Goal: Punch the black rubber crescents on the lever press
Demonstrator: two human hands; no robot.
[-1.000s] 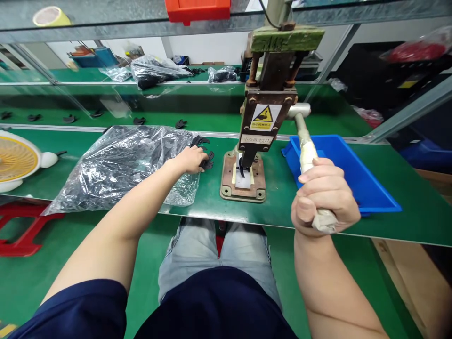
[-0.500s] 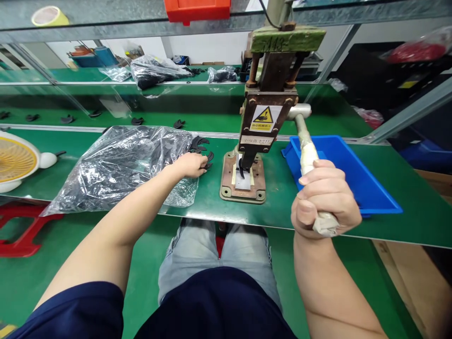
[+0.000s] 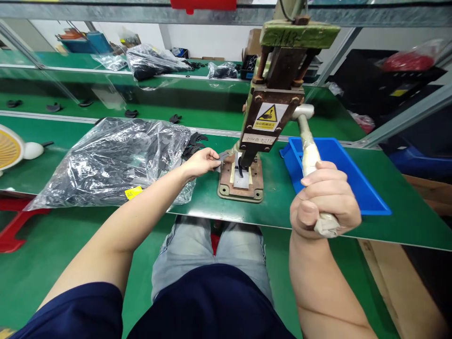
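My left hand (image 3: 202,163) pinches a dark curved plastic piece (image 3: 222,157) just left of the hand press (image 3: 273,101). Fingers of my right hand (image 3: 326,200) are wrapped round the tape-covered press lever (image 3: 310,153). Under the press ram, another dark curved piece (image 3: 240,167) sits on the metal plate of the press base (image 3: 240,193). To the left lies a clear plastic bag (image 3: 116,165) full of dark pieces, with several loose dark pieces (image 3: 193,143) at its mouth.
A blue bin (image 3: 370,188) stands right of the press, partly behind my right hand. Several dark pieces (image 3: 131,114) lie along the green strip behind the bench. A white and yellow fan-like object (image 3: 31,150) rests at far left. The bench's front edge is close to my legs.
My left hand has moved right and up from the bag's mouth toward the press, carrying a dark piece. My right hand stays on the lever. The view has shifted slightly.
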